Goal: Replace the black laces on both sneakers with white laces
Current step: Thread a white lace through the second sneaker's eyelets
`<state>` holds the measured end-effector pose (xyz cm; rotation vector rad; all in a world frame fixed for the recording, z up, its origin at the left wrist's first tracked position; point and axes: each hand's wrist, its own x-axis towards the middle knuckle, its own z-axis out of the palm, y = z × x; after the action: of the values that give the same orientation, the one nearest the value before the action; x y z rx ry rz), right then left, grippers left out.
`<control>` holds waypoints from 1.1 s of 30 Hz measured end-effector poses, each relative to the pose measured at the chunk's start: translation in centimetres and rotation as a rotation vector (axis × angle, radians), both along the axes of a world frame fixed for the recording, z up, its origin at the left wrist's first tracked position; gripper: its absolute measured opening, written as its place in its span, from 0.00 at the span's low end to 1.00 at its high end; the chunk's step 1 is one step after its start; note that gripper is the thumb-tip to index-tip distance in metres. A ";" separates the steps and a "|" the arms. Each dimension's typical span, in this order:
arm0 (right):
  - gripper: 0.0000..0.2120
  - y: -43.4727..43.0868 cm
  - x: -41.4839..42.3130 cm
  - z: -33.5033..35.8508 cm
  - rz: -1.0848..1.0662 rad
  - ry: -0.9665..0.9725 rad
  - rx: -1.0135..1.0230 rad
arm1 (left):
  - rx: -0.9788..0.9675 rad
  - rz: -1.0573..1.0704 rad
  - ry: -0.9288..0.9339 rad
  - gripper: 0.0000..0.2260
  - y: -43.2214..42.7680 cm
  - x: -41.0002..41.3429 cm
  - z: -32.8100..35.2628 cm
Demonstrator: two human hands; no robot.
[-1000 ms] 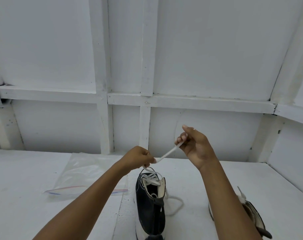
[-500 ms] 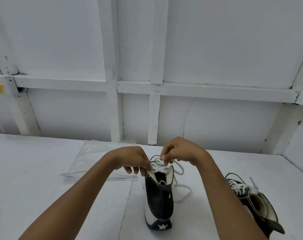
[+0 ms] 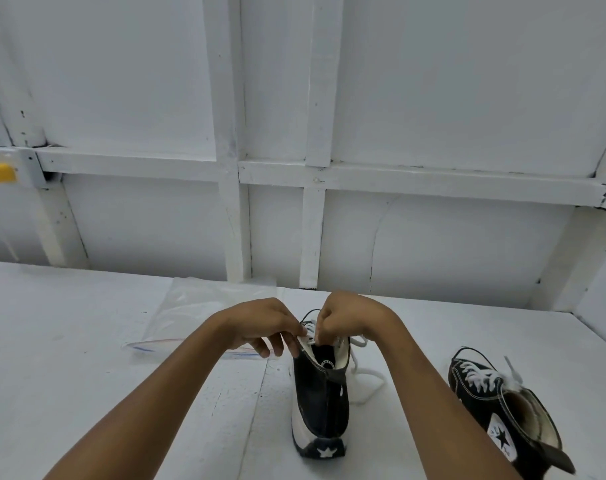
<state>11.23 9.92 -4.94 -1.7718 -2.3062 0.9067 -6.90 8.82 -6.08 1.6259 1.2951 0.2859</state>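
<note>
White flat cloth lace (image 3: 358, 341), pinched tight in right hand (image 3: 346, 317) and left hand (image 3: 260, 327). Right under the pinch: top holes of black cloth high-top sneaker (image 3: 320, 400). Seems the last holes. Next: poke end through, pull snug.

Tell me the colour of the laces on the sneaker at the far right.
White laces on the black sneaker; the head view shows them best.

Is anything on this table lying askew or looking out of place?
The right sneaker lies tipped over, while the middle sneaker stands upright. A slack loop of white lace trails on the table beside the upright one. Nothing looks damaged.
</note>
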 end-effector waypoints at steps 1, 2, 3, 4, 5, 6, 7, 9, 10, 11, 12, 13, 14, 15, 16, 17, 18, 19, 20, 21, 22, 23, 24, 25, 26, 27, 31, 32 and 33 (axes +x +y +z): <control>0.11 -0.1 -0.1 -0.1 0.006 -0.005 0.000 | -0.002 0.007 -0.010 0.12 0.0 0.1 -0.1; 0.10 -0.2 -0.3 -0.3 0.012 -0.003 0.000 | -0.006 0.014 -0.022 0.13 -0.1 0.0 -0.2; 0.09 -0.2 -0.4 -0.4 0.014 0.003 0.003 | -0.012 0.017 -0.034 0.13 -0.1 0.0 -0.3; 0.08 -0.3 -0.4 -0.4 0.015 0.012 0.005 | -0.016 0.012 -0.044 0.13 -0.1 -0.1 -0.5; 0.07 -0.4 -0.4 -0.4 0.015 0.023 0.005 | -0.015 -0.004 -0.050 0.13 -0.1 -0.2 -0.6; 0.07 -0.4 -0.4 -0.3 0.017 0.038 0.002 | -0.009 -0.028 -0.054 0.13 -0.1 -0.4 -0.8; 0.06 -0.6 -0.3 -0.2 0.024 0.056 -0.006 | 0.001 -0.054 -0.060 0.12 -0.2 -0.5 -1.0; 0.04 -0.7 -0.1 0.1 0.037 0.098 -0.031 | 0.025 -0.078 -0.067 0.11 -0.2 -0.8 -1.3; 0.03 -0.7 0.0 0.1 0.027 0.131 -0.039 | 0.038 -0.074 -0.061 0.11 -0.1 -1.0 -1.3; 0.02 -0.7 0.1 0.1 0.005 0.173 -0.036 | 0.051 -0.060 -0.060 0.11 0.0 -1.3 -1.2; 0.01 -0.6 0.3 0.0 -0.024 0.219 -0.020 | 0.068 -0.036 -0.076 0.11 0.1 -1.7 -1.1; 0.01 -0.5 0.5 0.0 -0.056 0.269 -0.001 | 0.089 -0.004 -0.118 0.10 0.3 -2.2 -0.8; 0.02 -0.4 0.8 0.0 -0.084 0.319 0.008 | 0.107 0.034 -0.194 0.09 0.4 -2.8 -0.6; 0.02 -0.3 1.0 0.0 -0.104 0.371 0.012 | 0.111 0.072 -0.306 0.09 0.5 -3.3 -0.3; 0.02 -0.2 1.2 0.1 -0.117 0.413 0.018 | 0.095 0.108 -0.448 0.07 0.6 -3.7 -0.1; 0.02 -0.2 1.4 0.2 -0.128 0.447 0.031 | 0.060 0.141 -0.600 0.06 0.7 -3.9 0.1; 0.02 -0.2 1.6 0.2 -0.136 0.467 0.051 | 0.011 0.169 -0.753 0.06 0.7 -3.9 0.3; 0.02 -0.1 1.8 0.2 -0.142 0.478 0.070 | -0.042 0.198 -0.883 0.08 0.6 -3.7 0.6; 0.02 -0.1 2.0 0.2 -0.143 0.480 0.083 | -0.088 0.232 -0.961 0.09 0.5 -3.5 0.7; 0.03 0.0 2.2 0.1 -0.138 0.481 0.090 | -0.116 0.269 -0.971 0.10 0.4 -3.3 0.9; 0.05 0.0 2.4 0.1 -0.130 0.484 0.091 | -0.118 0.293 -0.911 0.10 0.2 -3.2 0.9; 0.05 0.0 2.7 0.0 -0.126 0.488 0.091 | -0.093 0.291 -0.798 0.10 0.2 -3.1 0.8; 0.06 0.1 2.9 -0.1 -0.125 0.491 0.093 | -0.049 0.264 -0.647 0.10 0.2 -3.1 0.4; 0.06 0.1 3.1 -0.1 -0.130 0.498 0.095 | -0.012 0.213 -0.470 0.08 0.1 -3.0 0.0; 0.06 0.1 3.3 -0.3 -0.137 0.504 0.095 | 0.006 0.147 -0.293 0.05 0.0 -2.9 -0.3; 0.07 0.1 3.5 -0.4 -0.143 0.510 0.093 | 0.014 0.063 -0.136 0.02 -0.1 -2.7 -0.7; 0.11 0.0 4.1 -0.9 -0.109 0.520 0.053 | 0.073 -0.161 -0.034 0.07 -0.8 -2.2 -1.0; 0.12 -0.1 4.2 -0.9 -0.097 0.500 0.040 | 0.109 -0.129 -0.096 0.07 -0.9 -2.4 -0.8; 0.13 -0.2 4.3 -0.9 -0.089 0.476 0.022 | 0.155 -0.076 -0.165 0.07 -0.8 -2.5 -0.6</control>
<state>15.50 9.75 -5.87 -1.4384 -1.9137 1.1340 -9.40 8.01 -6.64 1.7385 1.1066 0.4730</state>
